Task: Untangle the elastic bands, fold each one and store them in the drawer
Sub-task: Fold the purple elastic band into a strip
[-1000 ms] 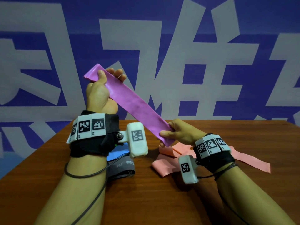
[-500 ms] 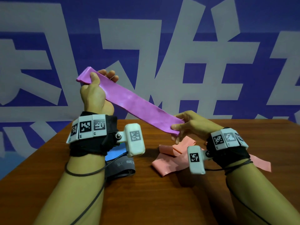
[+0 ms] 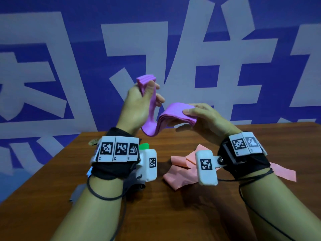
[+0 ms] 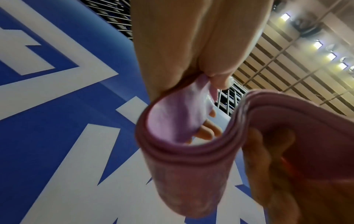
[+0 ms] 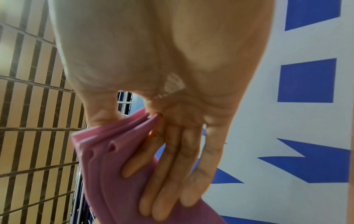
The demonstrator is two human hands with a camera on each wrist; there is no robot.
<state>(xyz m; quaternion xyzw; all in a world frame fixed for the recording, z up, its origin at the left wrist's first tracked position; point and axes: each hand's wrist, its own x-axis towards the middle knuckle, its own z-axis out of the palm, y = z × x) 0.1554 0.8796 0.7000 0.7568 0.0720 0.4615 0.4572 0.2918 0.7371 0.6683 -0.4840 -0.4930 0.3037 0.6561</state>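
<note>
The left hand (image 3: 139, 101) is raised above the table's far edge, thumb and fingers pinched on one end of the purple band (image 3: 166, 117), whose tip stands up above the thumb. The right hand (image 3: 206, 119) is level with it and close beside, thumb on top and fingers (image 5: 168, 174) flat underneath, clamped on the other end, where the right wrist view shows several stacked layers. Between the two hands the band sags in a slack U, clear of the table (image 3: 173, 206). The band appears thin, light and very soft: it holds no shape of its own and bends wherever it is unsupported, so a fold probably stays only while pinched. Its smooth surface may let the layers slide over each other; the best hold is likely across the full width, near the ends, with the edges kept aligned. On the table below the right wrist lies a pink band (image 3: 178, 173), loose and crumpled, not yet folded. A dark band (image 3: 133, 186) lies partly hidden under the left wrist. No drawer is in view.
</note>
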